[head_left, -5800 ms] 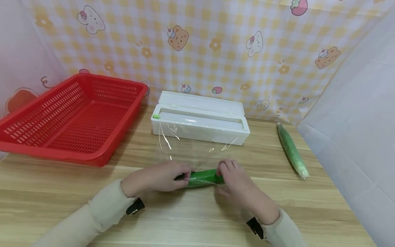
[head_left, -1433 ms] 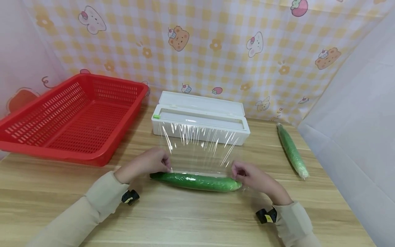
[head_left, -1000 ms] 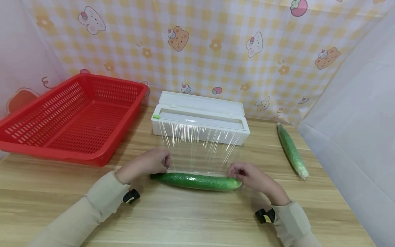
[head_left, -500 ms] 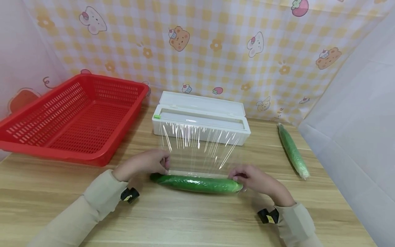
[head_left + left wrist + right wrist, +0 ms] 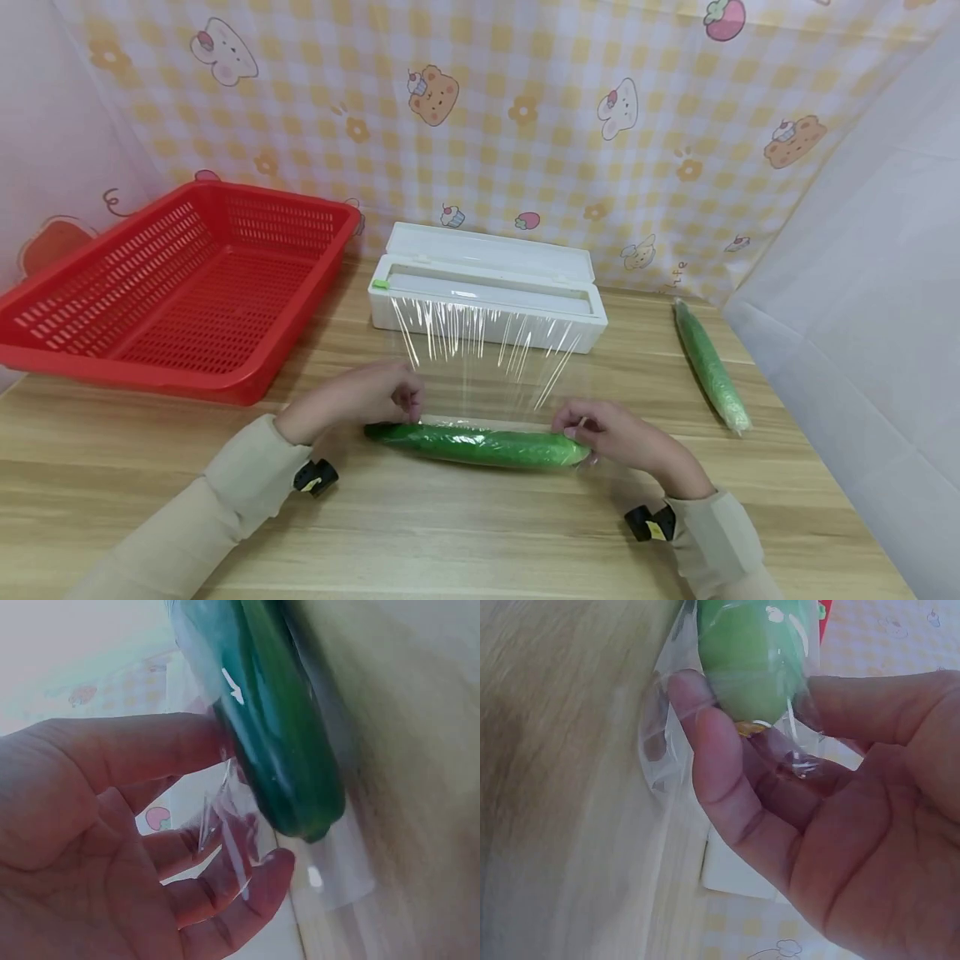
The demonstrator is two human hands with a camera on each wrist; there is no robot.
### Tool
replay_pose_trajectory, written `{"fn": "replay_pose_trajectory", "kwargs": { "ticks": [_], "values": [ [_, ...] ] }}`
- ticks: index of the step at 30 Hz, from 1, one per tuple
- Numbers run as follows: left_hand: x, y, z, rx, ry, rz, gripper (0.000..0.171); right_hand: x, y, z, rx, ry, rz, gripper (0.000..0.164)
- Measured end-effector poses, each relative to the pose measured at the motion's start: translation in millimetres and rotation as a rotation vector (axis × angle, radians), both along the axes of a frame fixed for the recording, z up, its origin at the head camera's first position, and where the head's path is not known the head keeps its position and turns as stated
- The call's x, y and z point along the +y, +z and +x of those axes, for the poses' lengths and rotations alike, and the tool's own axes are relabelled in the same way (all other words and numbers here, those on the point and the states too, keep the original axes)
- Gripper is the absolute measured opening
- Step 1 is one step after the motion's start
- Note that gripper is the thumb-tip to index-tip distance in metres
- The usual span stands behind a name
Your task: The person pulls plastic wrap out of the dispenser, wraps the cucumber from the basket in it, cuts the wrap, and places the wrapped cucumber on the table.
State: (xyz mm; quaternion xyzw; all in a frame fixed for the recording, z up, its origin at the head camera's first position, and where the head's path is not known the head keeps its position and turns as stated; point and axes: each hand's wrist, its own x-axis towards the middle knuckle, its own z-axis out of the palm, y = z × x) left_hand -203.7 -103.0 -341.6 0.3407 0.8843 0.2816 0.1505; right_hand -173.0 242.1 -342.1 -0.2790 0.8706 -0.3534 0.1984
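Note:
A green cucumber (image 5: 480, 446) lies crosswise on the table, with clear cling film (image 5: 487, 387) over it. From its far side the film runs in taut creases to a white cling film box (image 5: 487, 321) with a raised lid. My left hand (image 5: 367, 396) holds the cucumber near its dark end, thumb against its side; loose film lies over the other fingers (image 5: 217, 885) in the left wrist view. My right hand (image 5: 618, 437) holds the pale end, thumb on one side and fingers (image 5: 720, 761) on the other, film bunched between. The left index fingertip is hidden.
A red plastic basket (image 5: 247, 383) stands at the left. A second, film-wrapped cucumber (image 5: 708, 362) lies at the right near the white side cloth (image 5: 862, 275). A green slider (image 5: 381, 284) sits at the box's left end. Behind hangs a yellow checked curtain (image 5: 480, 158).
Since the oldest frame, my hands have moved apart to the cucumber's ends, and the slack film is now taut. In the last half second, my left hand has shifted slightly right.

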Motion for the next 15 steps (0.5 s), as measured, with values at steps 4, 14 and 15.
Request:
{"fn": "replay_pose_trajectory", "kwargs": {
  "ticks": [4, 14, 15],
  "values": [
    [-0.5, 2.4, 1.4, 0.026, -0.005, -0.029, 0.018, -2.0, 0.8, 0.5, 0.094, 0.024, 0.048, 0.018],
    [-5.9, 8.1, 1.7, -0.039, -0.032, -0.088, 0.015, -8.6, 2.1, 3.7, 0.325, 0.034, 0.157, 0.023],
    [-6.6, 8.6, 2.0, -0.041, -0.042, -0.096, 0.014, -8.9, 2.0, 3.8, 0.325, 0.032, 0.16, 0.023]
  ]
}}
